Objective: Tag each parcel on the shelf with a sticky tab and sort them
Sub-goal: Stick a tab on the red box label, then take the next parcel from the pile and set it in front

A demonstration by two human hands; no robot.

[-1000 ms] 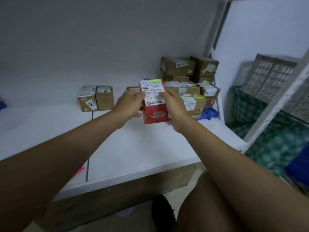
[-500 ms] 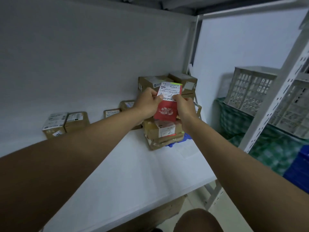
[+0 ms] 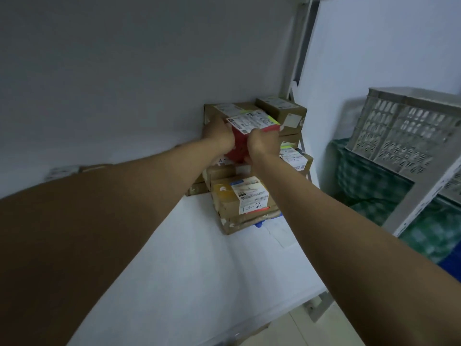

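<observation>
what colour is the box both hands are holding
Red, with a white label on top; head view.

bare white shelf (image 3: pixel 199 270) open in front, stacked cardboard parcels (image 3: pixel 239 201) blocking right rear corner

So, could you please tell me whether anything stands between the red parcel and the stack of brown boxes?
Nothing visible does: both hands hold the red parcel right against the brown boxes.

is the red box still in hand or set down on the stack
In hand. Both the left hand and right hand grip the red box; whether its base touches the stack is hidden.
</observation>
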